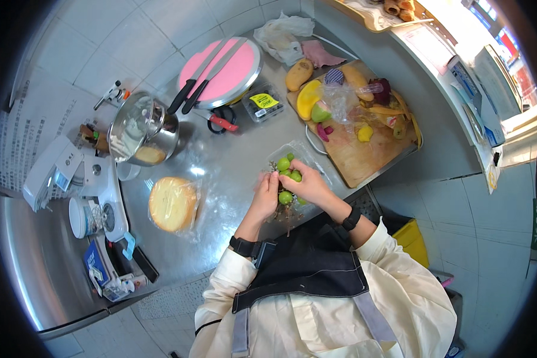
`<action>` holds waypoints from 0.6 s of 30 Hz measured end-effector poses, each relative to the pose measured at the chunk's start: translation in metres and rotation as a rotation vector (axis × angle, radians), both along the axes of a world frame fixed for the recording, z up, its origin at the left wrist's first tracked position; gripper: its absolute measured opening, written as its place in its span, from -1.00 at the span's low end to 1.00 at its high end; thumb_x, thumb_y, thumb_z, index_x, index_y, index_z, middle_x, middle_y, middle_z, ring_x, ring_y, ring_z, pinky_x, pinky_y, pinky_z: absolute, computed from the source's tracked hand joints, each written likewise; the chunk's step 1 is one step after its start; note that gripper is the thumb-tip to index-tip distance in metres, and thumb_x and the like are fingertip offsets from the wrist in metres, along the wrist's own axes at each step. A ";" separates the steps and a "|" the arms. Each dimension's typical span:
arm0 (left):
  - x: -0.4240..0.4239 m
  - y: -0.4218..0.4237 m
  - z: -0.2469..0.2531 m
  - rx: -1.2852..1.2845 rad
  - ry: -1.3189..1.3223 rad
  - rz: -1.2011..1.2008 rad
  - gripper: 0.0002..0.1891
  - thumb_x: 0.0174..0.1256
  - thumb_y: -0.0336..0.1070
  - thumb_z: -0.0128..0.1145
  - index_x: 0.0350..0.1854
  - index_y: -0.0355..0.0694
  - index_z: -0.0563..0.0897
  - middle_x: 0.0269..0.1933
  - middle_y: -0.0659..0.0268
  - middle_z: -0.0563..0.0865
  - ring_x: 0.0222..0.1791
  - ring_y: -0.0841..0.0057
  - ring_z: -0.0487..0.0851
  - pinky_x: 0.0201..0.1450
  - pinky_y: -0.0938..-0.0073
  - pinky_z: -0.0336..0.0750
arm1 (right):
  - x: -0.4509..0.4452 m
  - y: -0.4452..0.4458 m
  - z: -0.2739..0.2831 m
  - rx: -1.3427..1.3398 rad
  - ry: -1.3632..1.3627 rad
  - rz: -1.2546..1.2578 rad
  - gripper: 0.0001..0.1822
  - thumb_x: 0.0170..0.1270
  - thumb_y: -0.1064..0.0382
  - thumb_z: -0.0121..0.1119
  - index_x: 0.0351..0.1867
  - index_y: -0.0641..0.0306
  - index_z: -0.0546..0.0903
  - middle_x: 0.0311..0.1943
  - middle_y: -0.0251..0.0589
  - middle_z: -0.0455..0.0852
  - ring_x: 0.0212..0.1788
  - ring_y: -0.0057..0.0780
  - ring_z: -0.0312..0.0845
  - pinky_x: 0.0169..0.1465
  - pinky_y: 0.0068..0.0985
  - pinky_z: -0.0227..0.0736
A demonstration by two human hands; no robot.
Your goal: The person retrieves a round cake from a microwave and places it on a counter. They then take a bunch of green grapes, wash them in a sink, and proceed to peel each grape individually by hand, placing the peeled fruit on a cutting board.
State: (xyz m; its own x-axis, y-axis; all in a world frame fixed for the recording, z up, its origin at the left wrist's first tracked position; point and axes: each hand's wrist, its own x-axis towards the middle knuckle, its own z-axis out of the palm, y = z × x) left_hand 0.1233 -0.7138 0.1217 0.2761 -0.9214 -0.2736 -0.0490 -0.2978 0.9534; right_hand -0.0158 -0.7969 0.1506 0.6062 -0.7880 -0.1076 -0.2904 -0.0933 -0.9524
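Observation:
Both my hands meet over a bunch of green grapes [285, 197] near the front edge of a steel worktop [232, 156]. My left hand [266, 194] pinches the stems at the bunch's left side. From the right, my right hand [311, 182] has its fingers on the upper grapes, which partly hide its fingertips. Bare brown stems hang below. Under and behind the bunch lies a clear plastic tray [302, 154]. To the left sits a round sponge cake [172, 204] in clear wrap.
A wooden board [353, 165] with fruit and peels lies right. Two long knives [215, 67] rest on a pink round board [246, 58]; near it are a berry box [263, 104] and red-handled knife [223, 122]. A steel mixing bowl [168, 134] stands left, beside a white mixer [96, 172].

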 end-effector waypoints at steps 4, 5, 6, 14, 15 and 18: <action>0.009 0.007 -0.005 0.059 0.127 -0.002 -0.53 0.54 -0.01 -0.28 0.15 -0.35 0.40 0.04 0.26 0.54 0.03 0.55 0.46 0.16 0.53 0.34 | 0.002 0.002 -0.001 0.355 -0.151 0.072 -0.64 0.17 0.04 0.30 -0.21 0.23 0.47 -0.55 -0.28 0.57 -0.59 -0.54 0.47 -0.54 -0.54 0.34; 0.010 0.008 -0.006 0.048 0.093 -0.001 -0.53 0.54 0.00 -0.28 0.14 -0.35 0.40 0.04 0.26 0.54 0.03 0.56 0.46 0.16 0.53 0.34 | 0.002 0.004 0.006 0.525 -0.259 0.074 -0.75 0.20 0.18 0.27 -0.22 0.14 0.45 -0.60 -0.45 0.46 -0.66 -0.72 0.31 -0.66 -0.65 0.14; 0.010 0.007 -0.008 0.038 0.058 -0.001 -0.53 0.54 0.00 -0.28 0.14 -0.34 0.40 0.03 0.26 0.54 0.02 0.56 0.46 0.15 0.53 0.34 | 0.002 0.005 0.005 0.593 -0.278 0.078 -0.76 0.21 0.19 0.26 -0.22 0.12 0.44 -0.59 -0.45 0.44 -0.67 -0.73 0.28 -0.67 -0.66 0.11; 0.012 -0.004 -0.021 0.048 0.258 0.044 -0.53 0.54 0.04 -0.33 0.11 -0.28 0.42 -0.12 0.32 0.59 -0.19 0.63 0.53 -0.12 0.57 0.48 | -0.010 -0.013 -0.011 0.991 -0.492 0.085 -0.86 0.30 0.25 0.15 -0.23 0.06 0.40 -0.52 -0.44 0.33 -0.70 -0.69 0.13 -0.68 -0.70 -0.10; 0.014 -0.005 -0.032 0.058 0.179 0.039 -0.53 0.54 0.05 -0.33 0.11 -0.27 0.43 -0.14 0.33 0.59 -0.22 0.64 0.53 -0.16 0.57 0.48 | -0.010 -0.015 -0.003 0.953 -0.433 0.097 -0.85 0.29 0.26 0.16 -0.24 0.06 0.41 -0.52 -0.45 0.35 -0.69 -0.69 0.15 -0.68 -0.70 -0.07; 0.017 -0.007 -0.045 0.091 0.094 0.028 -0.54 0.54 0.05 -0.33 0.09 -0.25 0.43 -0.19 0.35 0.59 -0.30 0.66 0.52 -0.24 0.60 0.48 | -0.010 -0.017 0.007 0.821 -0.291 0.120 -0.83 0.27 0.30 0.21 -0.26 0.09 0.41 -0.53 -0.45 0.40 -0.68 -0.70 0.24 -0.66 -0.69 0.03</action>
